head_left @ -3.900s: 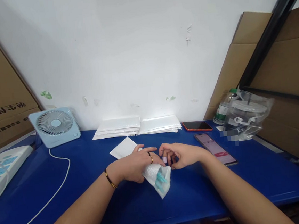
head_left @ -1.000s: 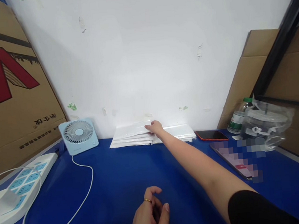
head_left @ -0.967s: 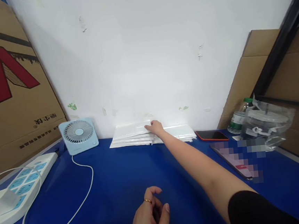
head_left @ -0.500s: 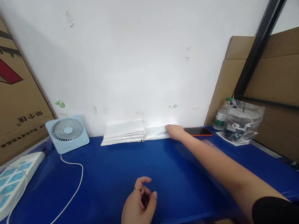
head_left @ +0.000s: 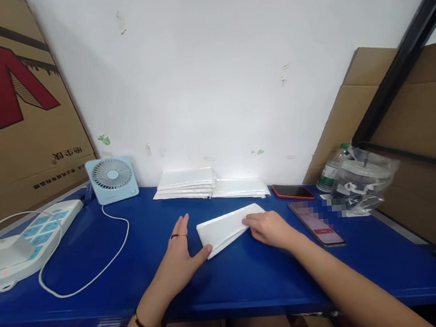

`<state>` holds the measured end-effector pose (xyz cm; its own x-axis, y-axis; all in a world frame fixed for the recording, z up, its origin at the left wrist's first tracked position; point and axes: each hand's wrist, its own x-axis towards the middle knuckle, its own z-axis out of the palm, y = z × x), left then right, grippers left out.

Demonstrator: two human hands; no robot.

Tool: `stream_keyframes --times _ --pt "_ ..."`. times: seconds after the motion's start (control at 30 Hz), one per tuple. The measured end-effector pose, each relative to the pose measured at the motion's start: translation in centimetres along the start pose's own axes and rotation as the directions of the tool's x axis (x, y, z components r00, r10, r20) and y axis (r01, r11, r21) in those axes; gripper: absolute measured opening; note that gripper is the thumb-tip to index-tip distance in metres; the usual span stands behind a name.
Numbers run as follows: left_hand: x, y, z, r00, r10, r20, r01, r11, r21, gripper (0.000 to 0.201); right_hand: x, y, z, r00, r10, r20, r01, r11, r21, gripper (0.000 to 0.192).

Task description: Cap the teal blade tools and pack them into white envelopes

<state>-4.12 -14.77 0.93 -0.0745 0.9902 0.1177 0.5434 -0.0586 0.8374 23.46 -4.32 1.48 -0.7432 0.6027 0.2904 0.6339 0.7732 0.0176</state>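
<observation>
A flat, oblong white packet [head_left: 225, 228] lies at a slant above the blue table, its right end raised a little further back. My right hand [head_left: 267, 228] has its fingers closed on the packet's right end. At the left end, my left hand [head_left: 180, 261] is open, fingers spread and the thumb tip at the packet's lower left corner; whether it presses there I cannot tell. Against the wall behind are a taller stack of similar packets [head_left: 185, 183] in clear wrap and, beside it, a lower stack [head_left: 239, 187].
A light blue fan [head_left: 113, 180] and a white power strip [head_left: 52, 231] with a cable stand left. On the right lie a red-edged phone [head_left: 292, 191] and a second phone [head_left: 317, 223]. Behind them are a bottle [head_left: 329, 171] and a bagged cup [head_left: 362, 179]. Cardboard flanks both sides.
My right hand has drawn back from the lower stack, bringing a white packet toward me. My left hand has moved forward and left, its fingers now spread. The view has shifted slightly.
</observation>
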Motion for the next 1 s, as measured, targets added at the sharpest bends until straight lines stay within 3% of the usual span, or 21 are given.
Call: stream_keyframes --times 0.07,0.17,0.23,0.3,0.33,0.5,0.57,0.67,0.73,0.8,0.9,1.0 --pt "1.1 0.3 0.0 0.993 0.108 0.043 -0.116 0.939 0.323 0.104 -0.2 -0.2 -0.1 0.999 -0.026 -0.039 0.033 0.983 0.18 0.034" --pt "3.2 1.3 1.4 0.971 0.101 0.217 -0.203 0.829 0.521 0.116 0.1 1.7 -0.2 0.964 0.203 -0.172 -0.112 0.896 0.43 0.032" --pt "4.4 1.9 2.7 0.947 0.073 0.314 -0.247 0.79 0.561 0.118 0.2 3.5 0.3 0.867 0.454 -0.203 -0.27 0.772 0.575 0.033" --pt "5.4 2.5 3.8 0.931 0.073 0.357 -0.28 0.772 0.571 0.11 0.1 5.0 1.0 0.783 0.611 -0.116 -0.38 0.618 0.688 0.037" --pt "5.7 2.8 4.1 0.93 0.09 0.357 -0.294 0.763 0.575 0.102 0.1 5.5 1.4 0.762 0.644 -0.058 -0.406 0.546 0.732 0.04" --pt "6.3 3.7 4.6 0.924 0.196 0.327 -0.36 0.731 0.579 0.051 0.3 5.2 2.1 0.792 0.597 0.13 -0.367 0.294 0.883 0.045" --pt "6.3 3.9 4.4 0.923 0.229 0.308 -0.37 0.744 0.557 0.042 0.8 4.6 2.0 0.799 0.579 0.163 -0.338 0.207 0.918 0.047" --pt "6.4 4.0 4.1 0.932 0.245 0.268 -0.355 0.773 0.525 0.036 1.4 3.7 2.1 0.766 0.605 0.22 -0.32 0.062 0.945 0.044" --pt "6.4 4.1 4.1 0.936 0.229 0.268 -0.339 0.791 0.509 0.033 1.7 3.0 2.2 0.722 0.653 0.227 -0.322 0.027 0.947 0.041" --pt "6.4 4.4 4.3 0.933 0.209 0.294 -0.337 0.793 0.507 0.041 2.0 2.4 2.0 0.685 0.706 0.179 -0.306 0.056 0.95 0.039" --pt "6.4 4.9 4.9 0.932 0.186 0.311 -0.33 0.788 0.52 0.062 2.1 2.3 1.1 0.674 0.731 0.108 -0.229 0.067 0.971 0.037" --pt "6.6 5.4 5.4 0.946 0.157 0.284 -0.287 0.815 0.504 0.043 1.8 3.5 0.4 0.671 0.735 0.092 -0.113 -0.021 0.993 0.044"
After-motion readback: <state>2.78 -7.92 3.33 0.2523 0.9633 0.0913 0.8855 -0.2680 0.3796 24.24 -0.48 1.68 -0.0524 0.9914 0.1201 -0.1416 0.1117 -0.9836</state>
